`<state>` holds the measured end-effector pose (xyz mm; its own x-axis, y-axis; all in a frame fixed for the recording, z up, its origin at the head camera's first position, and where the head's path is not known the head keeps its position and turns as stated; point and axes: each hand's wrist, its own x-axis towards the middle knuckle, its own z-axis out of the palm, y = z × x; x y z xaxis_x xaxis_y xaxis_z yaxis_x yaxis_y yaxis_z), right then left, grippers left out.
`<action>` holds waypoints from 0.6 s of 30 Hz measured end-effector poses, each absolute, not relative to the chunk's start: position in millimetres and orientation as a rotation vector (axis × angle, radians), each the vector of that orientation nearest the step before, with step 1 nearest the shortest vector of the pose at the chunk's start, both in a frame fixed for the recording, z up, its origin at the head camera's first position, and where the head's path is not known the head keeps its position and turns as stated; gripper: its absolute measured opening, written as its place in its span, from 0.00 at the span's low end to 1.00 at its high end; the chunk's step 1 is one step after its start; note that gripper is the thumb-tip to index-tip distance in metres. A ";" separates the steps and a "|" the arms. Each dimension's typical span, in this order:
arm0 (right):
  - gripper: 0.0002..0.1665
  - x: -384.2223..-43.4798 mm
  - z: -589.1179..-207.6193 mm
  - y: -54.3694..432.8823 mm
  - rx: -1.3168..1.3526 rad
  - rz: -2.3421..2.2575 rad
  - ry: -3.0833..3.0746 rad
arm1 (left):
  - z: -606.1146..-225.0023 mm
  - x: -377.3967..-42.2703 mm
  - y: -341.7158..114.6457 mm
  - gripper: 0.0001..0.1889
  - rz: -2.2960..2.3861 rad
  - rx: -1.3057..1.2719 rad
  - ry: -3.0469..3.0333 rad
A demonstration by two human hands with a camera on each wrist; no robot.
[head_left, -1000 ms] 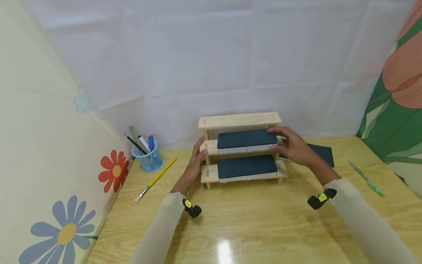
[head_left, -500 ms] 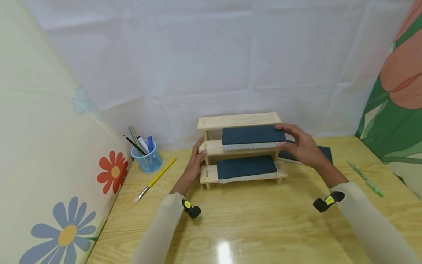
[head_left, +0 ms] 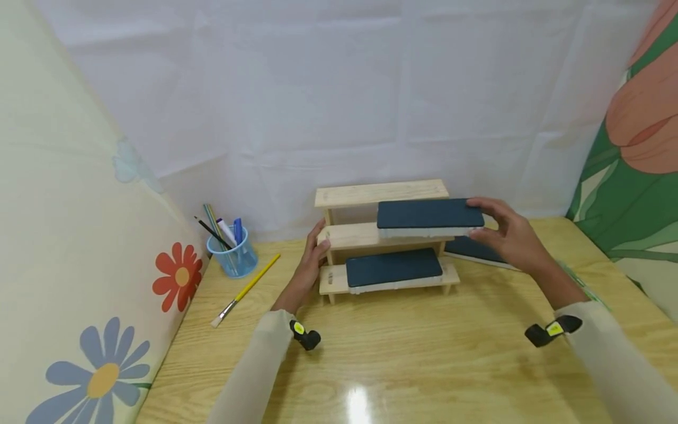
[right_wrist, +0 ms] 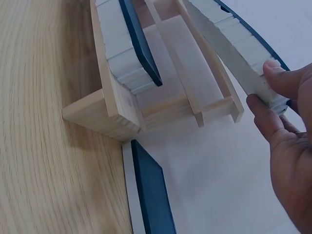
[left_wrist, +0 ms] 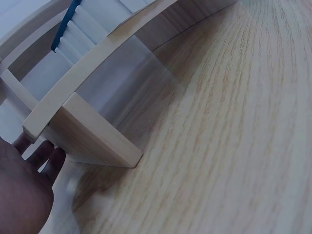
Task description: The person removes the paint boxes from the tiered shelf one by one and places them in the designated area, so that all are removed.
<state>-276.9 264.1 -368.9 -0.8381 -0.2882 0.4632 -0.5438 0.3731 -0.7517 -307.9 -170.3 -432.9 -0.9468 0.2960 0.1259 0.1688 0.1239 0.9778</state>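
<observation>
A three-tier wooden step shelf (head_left: 382,192) stands against the white cloth. My left hand (head_left: 311,262) grips its left end at the middle tier, thumb in front and fingers behind. My right hand (head_left: 511,235) pinches the right end of a flat white box with a dark blue top (head_left: 430,214), thumb on one face. In the right wrist view this box (right_wrist: 239,41) shows ribbed white sides and is raised and tilted, apart from the shelf. A similar blue-topped box (head_left: 394,268) lies on the lowest tier. The top tier bears nothing.
Another dark blue-topped flat thing (head_left: 477,249) lies on the table (head_left: 418,353) right of the shelf, partly behind my right hand. A light blue cup (head_left: 233,256) of pens and a yellow-handled paintbrush (head_left: 246,290) are at left. A green pen (head_left: 582,284) lies at right, partly covered by my wrist.
My right hand has lifted the blue-topped box off the middle tier and moved it to the right. My left hand has stayed at the shelf's left end.
</observation>
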 end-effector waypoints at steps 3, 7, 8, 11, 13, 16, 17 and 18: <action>0.35 -273.7 -370.1 272.2 0.712 1.419 -2.392 | -426.0 -302.3 -169.2 0.31 1.959 0.486 2.277; 0.35 -268.9 -371.6 282.4 0.667 1.378 -2.413 | -425.9 -301.9 -169.2 0.31 1.958 0.487 2.277; 0.35 -267.4 -371.8 284.9 0.658 1.380 -2.413 | -426.1 -302.0 -169.3 0.31 1.958 0.488 2.277; 0.35 -262.4 -372.4 292.5 0.643 1.381 -2.415 | -426.7 -302.7 -169.4 0.31 1.955 0.487 2.273; 0.35 -258.9 -372.4 297.4 0.635 1.392 -2.412 | -426.8 -303.0 -169.4 0.31 1.957 0.487 2.268; 0.35 -254.7 -373.3 305.2 0.630 1.392 -2.412 | -427.0 -303.3 -169.5 0.31 1.967 0.483 2.260; 0.34 -253.6 -373.7 307.6 0.628 1.393 -2.408 | -426.9 -303.3 -169.6 0.31 1.968 0.479 2.260; 0.34 -252.5 -374.2 310.3 0.625 1.394 -2.405 | -427.1 -303.5 -169.8 0.30 1.970 0.477 2.259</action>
<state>-252.5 310.3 -374.2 -0.8634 -0.2216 0.4533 -0.5035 0.4375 -0.7450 -303.5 -169.8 -427.1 -0.9450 0.3025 0.1245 0.1644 0.1102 0.9802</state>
